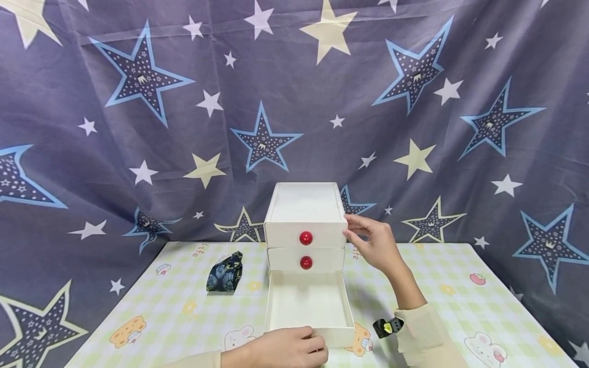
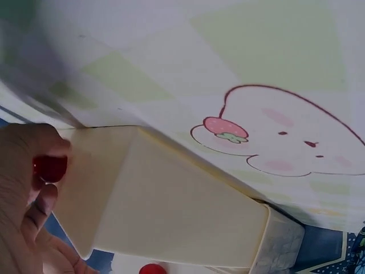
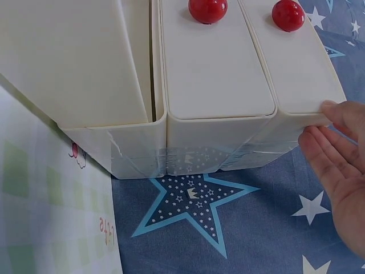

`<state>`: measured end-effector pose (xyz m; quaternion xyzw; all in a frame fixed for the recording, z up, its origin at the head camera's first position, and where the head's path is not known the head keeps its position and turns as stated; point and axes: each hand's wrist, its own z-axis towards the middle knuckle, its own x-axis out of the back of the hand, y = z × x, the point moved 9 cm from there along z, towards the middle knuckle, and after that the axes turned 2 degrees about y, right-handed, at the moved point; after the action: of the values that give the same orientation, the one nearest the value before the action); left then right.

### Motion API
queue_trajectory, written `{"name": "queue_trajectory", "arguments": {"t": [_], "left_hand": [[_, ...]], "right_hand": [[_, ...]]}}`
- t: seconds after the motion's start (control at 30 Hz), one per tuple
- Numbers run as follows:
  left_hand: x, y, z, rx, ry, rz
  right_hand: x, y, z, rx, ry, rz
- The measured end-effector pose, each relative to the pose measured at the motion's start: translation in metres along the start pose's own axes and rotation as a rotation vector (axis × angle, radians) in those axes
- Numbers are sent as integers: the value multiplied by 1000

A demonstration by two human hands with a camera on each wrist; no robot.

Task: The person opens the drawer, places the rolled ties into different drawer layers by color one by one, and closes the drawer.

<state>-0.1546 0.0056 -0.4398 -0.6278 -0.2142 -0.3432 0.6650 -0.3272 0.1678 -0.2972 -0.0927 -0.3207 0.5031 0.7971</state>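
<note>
A white drawer cabinet with red round knobs stands at the middle of the table. Its bottom drawer is pulled out, and nothing shows inside. At that drawer's front is my left hand; in the left wrist view its thumb and fingers pinch the red knob, which the head view hides. My right hand holds the cabinet's upper right front corner, thumb on the front and fingers along the side, as the right wrist view shows. The two upper drawers are closed.
Left of the cabinet lies a dark blue patterned cloth item. A small black object with a yellow part is near the right sleeve. Checked cloth covers the table; a star-printed curtain hangs behind.
</note>
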Motion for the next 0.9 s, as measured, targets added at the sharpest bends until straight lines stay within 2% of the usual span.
{"name": "queue_trajectory", "arguments": {"t": [0.17, 0.37, 0.53, 0.77, 0.9], "left_hand": [[10, -4, -1, 5, 30, -16], [23, -16, -6, 6, 91, 26], [26, -31, -16, 51, 116, 75], [32, -61, -36, 146, 161, 119], [32, -77, -51, 200, 155, 122]], "right_hand": [[0, 0, 0, 2, 0, 8], [0, 1, 0, 2, 3, 9], [-1, 1, -1, -4, -3, 7], [0, 0, -1, -4, -1, 6], [0, 0, 0, 1, -1, 8]]}}
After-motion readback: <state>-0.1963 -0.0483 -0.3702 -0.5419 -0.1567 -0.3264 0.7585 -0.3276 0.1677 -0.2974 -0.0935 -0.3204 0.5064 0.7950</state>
